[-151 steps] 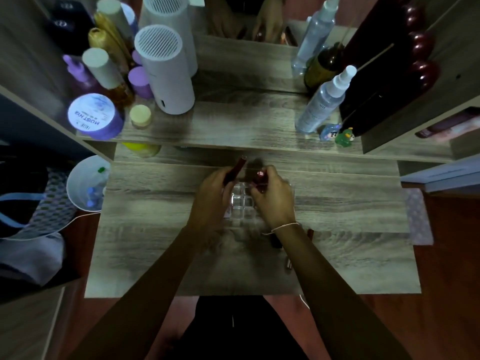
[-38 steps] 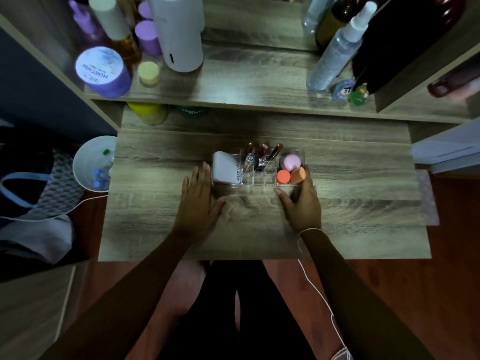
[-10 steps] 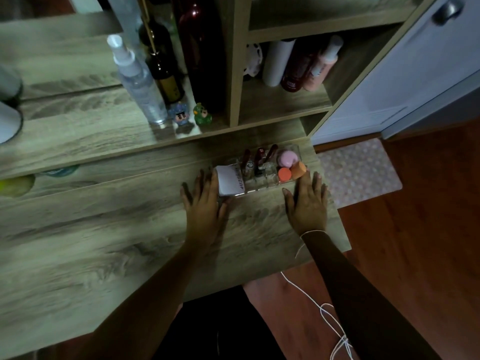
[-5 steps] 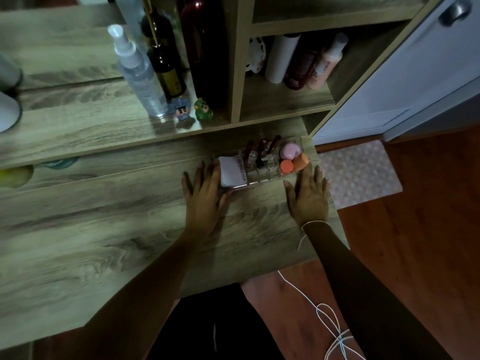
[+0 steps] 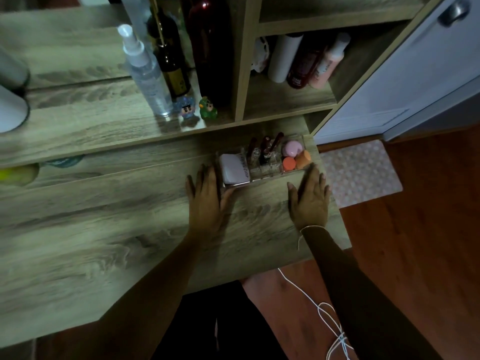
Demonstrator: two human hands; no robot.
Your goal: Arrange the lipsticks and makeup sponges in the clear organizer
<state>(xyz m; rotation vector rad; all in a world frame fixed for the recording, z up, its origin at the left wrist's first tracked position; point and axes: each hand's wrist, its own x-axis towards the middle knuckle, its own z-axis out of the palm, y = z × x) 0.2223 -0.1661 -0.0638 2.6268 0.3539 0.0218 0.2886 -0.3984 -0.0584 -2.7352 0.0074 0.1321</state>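
Inside clear organizer [image 5: 270,170]: lipsticks [image 5: 265,149], sponges [image 5: 294,155], compact [image 5: 233,168].

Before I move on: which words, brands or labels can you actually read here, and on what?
Pale compact case in the clear organizer: cursive brand word, too blurred to read.
Dark bottle yellow label: unreadable.
Dark red bottle and pink bottle on the shelf: print too small.
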